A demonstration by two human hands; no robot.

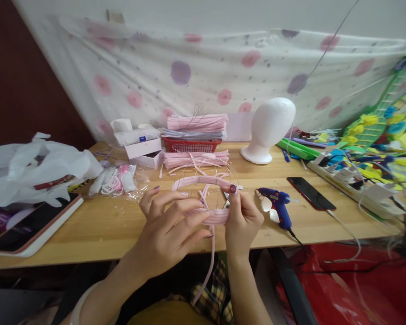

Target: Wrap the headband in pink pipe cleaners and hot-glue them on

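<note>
A round wire frame, partly wrapped in pale pink ribbon (217, 216), is held up over the near edge of the wooden table. My right hand (242, 221) pinches its right side, thumb up and fingers curled behind. On the other side my left hand (167, 223) has its fingers stretched and spread, fingertips against the wrapped band. A loose ribbon tail (212, 257) hangs from the band towards my lap. Thin bare wires arch above the ring. Behind the frame lie a pair of scissors (226, 201), mostly hidden, and pink strips.
A blue glue gun (279, 207) and a phone (311, 193) lie to the right, near a power strip (355, 189). A white foam head (272, 128) stands behind. Pink bundles fill a red basket (192, 145). Bagged beads (118, 178) and a white plastic bag (37, 162) are left.
</note>
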